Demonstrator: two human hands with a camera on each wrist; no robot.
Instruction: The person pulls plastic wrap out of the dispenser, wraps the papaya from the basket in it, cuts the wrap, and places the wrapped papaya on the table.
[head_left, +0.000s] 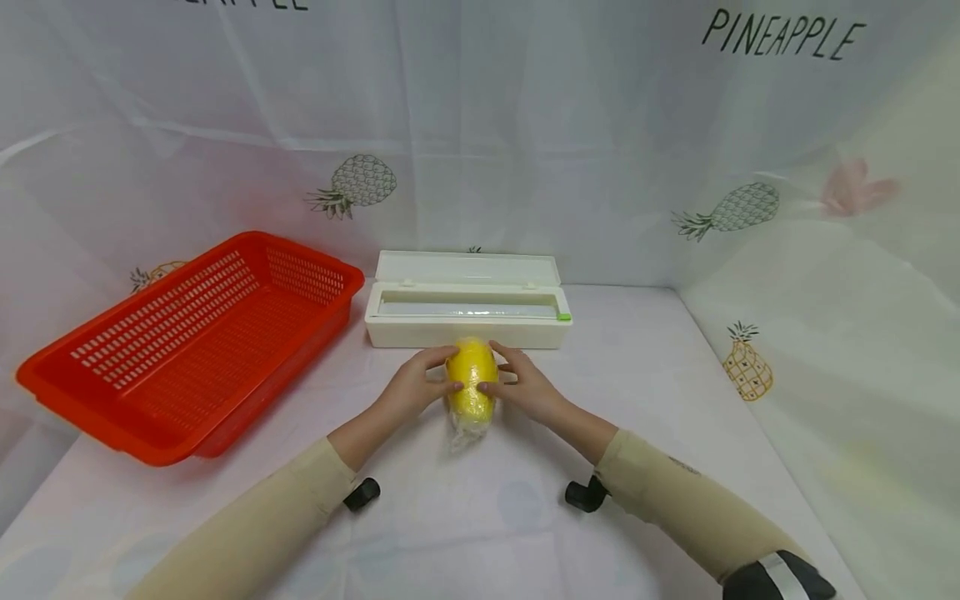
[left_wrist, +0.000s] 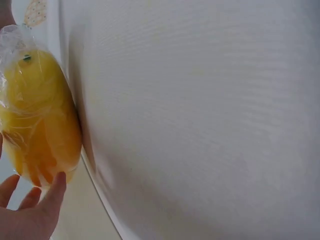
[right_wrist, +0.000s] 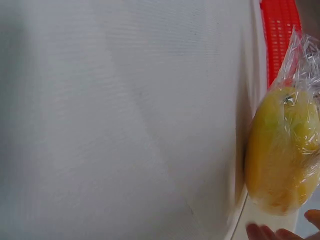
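Note:
A yellow mango [head_left: 472, 367] wrapped in clear plastic film stands between my two hands at the middle of the table, with loose crinkled film at its near end. My left hand [head_left: 411, 385] holds its left side, thumb and index finger against the film. From the opposite side my right hand [head_left: 531, 389] holds it too, its thumb lying over the front. In the left wrist view, fingertips [left_wrist: 59, 181] touch the mango's far end [left_wrist: 42, 120]. The right wrist view shows the wrapped mango [right_wrist: 282, 150] with a few fingertips [right_wrist: 260, 233] by its far end.
Just behind the mango stands a white cling film dispenser [head_left: 468, 335], lid raised, a roll inside and a green slider at its right. A red plastic basket [head_left: 217, 442] sits at the left. Pineapple-printed cloth [head_left: 525, 200] hangs behind and at the right.

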